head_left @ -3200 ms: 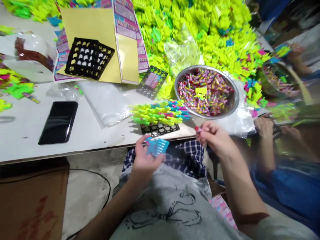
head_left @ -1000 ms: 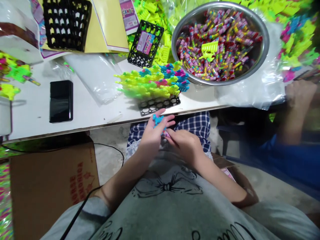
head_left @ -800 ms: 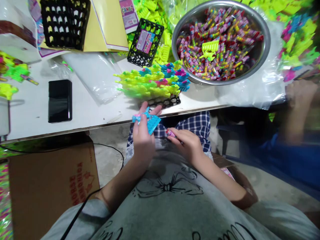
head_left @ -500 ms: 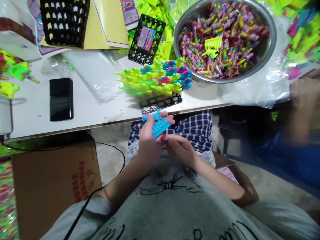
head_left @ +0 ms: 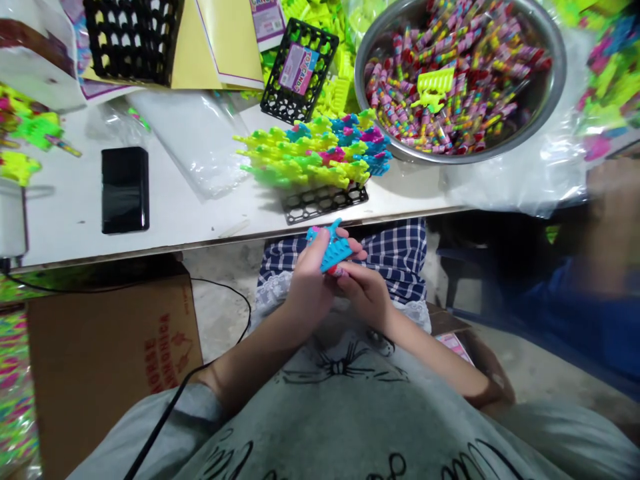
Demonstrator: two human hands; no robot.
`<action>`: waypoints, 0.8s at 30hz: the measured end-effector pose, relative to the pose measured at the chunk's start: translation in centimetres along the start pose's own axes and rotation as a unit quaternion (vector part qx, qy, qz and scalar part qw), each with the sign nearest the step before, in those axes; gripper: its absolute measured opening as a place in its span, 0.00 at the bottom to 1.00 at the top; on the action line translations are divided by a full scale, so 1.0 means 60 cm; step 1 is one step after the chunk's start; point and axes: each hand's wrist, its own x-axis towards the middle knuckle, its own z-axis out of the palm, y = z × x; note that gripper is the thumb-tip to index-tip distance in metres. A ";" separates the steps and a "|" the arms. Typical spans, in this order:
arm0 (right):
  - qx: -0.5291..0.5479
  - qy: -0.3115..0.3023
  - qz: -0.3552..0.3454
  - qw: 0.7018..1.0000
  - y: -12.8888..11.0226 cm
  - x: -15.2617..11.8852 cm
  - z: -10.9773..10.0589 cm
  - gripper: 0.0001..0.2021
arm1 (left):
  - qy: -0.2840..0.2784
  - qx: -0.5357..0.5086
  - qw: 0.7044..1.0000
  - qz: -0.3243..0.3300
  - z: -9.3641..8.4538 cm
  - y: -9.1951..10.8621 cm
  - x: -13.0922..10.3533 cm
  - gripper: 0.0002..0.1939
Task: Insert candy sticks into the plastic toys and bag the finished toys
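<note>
Over my lap, my left hand (head_left: 314,280) grips a blue plastic toy (head_left: 336,252) with a ribbed, comb-like part and a bit of pink at its top. Close below it, the fingers of my right hand (head_left: 367,293) pinch a candy tube (head_left: 338,271) by its red end, which meets the toy's lower edge; most of the tube is hidden by my fingers. Just beyond, on the table, a black holed rack (head_left: 325,204) carries several upright yellow, blue and pink toys (head_left: 310,157).
A metal bowl (head_left: 556,87) of candy tubes, with a yellow toy (head_left: 434,90) on top, stands back right. Another black rack (head_left: 300,70) lies behind. A black phone-like object (head_left: 125,190) rests at left. A cardboard box (head_left: 110,373) sits below. A blurred person's arm (head_left: 613,220) shows at right.
Both my hands have shifted slightly right with the toy. The candy tube's red end has come up against the toy's lower edge.
</note>
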 end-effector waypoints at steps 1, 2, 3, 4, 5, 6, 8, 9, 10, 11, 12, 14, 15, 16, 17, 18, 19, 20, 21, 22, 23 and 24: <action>-0.014 0.000 -0.004 1.000 -0.001 0.000 -0.001 0.18 | 0.000 -0.005 1.000 -0.004 0.000 -0.001 0.000 0.14; -0.027 0.000 -0.008 1.000 -0.002 0.000 -0.002 0.18 | -0.002 -0.009 1.000 -0.006 0.001 -0.003 0.001 0.14; -0.043 0.003 -0.013 0.999 -0.004 -0.001 -0.002 0.18 | -0.005 -0.012 1.000 -0.006 0.001 -0.004 0.001 0.14; -0.061 0.007 -0.019 0.998 -0.005 -0.002 -0.003 0.18 | -0.009 -0.014 1.000 -0.004 0.001 -0.006 0.001 0.14; -0.080 0.014 -0.024 0.996 -0.007 -0.003 -0.004 0.18 | -0.013 -0.013 1.000 0.000 0.001 -0.007 0.001 0.15; -0.099 0.021 -0.030 0.994 -0.009 -0.004 -0.004 0.17 | -0.017 -0.010 1.000 0.009 0.001 -0.009 0.001 0.15; -0.127 0.036 -0.037 0.991 -0.013 -0.006 -0.004 0.15 | -0.021 -0.001 0.999 0.037 0.001 -0.012 0.002 0.14; -0.135 0.042 -0.036 0.989 -0.015 -0.007 -0.004 0.15 | -0.020 0.005 0.998 0.055 0.002 -0.014 0.003 0.14; -0.138 0.047 -0.033 0.989 -0.017 -0.008 -0.004 0.15 | -0.016 0.010 0.997 0.073 0.003 -0.016 0.003 0.14; -0.139 0.051 -0.029 0.988 -0.019 -0.009 -0.003 0.15 | -0.011 0.014 0.996 0.090 0.004 -0.017 0.004 0.14; -0.138 0.053 -0.025 0.989 -0.021 -0.009 -0.003 0.15 | -0.005 0.017 0.994 0.104 0.005 -0.018 0.004 0.14; -0.127 0.060 -0.020 0.990 -0.023 -0.011 -0.001 0.16 | 0.000 0.020 0.992 0.124 0.006 -0.021 0.005 0.14; -0.117 0.064 -0.020 0.991 -0.023 -0.012 -0.001 0.15 | -0.002 0.018 0.991 0.131 0.007 -0.021 0.005 0.14; -0.105 0.069 -0.020 0.992 -0.024 -0.013 0.000 0.15 | -0.008 0.013 0.991 0.133 0.008 -0.022 0.005 0.14; -0.094 0.074 -0.020 0.993 -0.024 -0.014 0.001 0.14 | -0.014 0.004 0.991 0.132 0.008 -0.022 0.004 0.14; -0.088 0.080 -0.020 0.993 -0.025 -0.015 0.001 0.13 | -0.021 -0.008 0.992 0.125 0.008 -0.023 0.004 0.13; -0.090 0.087 -0.022 0.992 -0.026 -0.016 0.001 0.12 | -0.027 -0.022 0.993 0.112 0.009 -0.023 0.004 0.13; -0.103 0.094 -0.028 0.990 -0.027 -0.016 0.000 0.12 | -0.031 -0.036 0.994 0.095 0.009 -0.024 0.004 0.13; -0.125 0.101 -0.042 0.986 -0.029 -0.016 -0.001 0.11 | -0.033 -0.049 0.995 0.078 0.010 -0.025 0.005 0.13; -0.154 0.109 -0.064 0.980 -0.031 -0.015 -0.002 0.11 | -0.033 -0.059 0.996 0.065 0.011 -0.026 0.005 0.13; -0.185 0.115 -0.090 0.972 -0.034 -0.014 -0.004 0.10 | -0.033 -0.066 0.996 0.056 0.012 -0.027 0.005 0.14; -0.216 0.120 -0.116 0.962 -0.036 -0.013 -0.006 0.10 | -0.032 -0.071 0.996 0.053 0.012 -0.028 0.005 0.14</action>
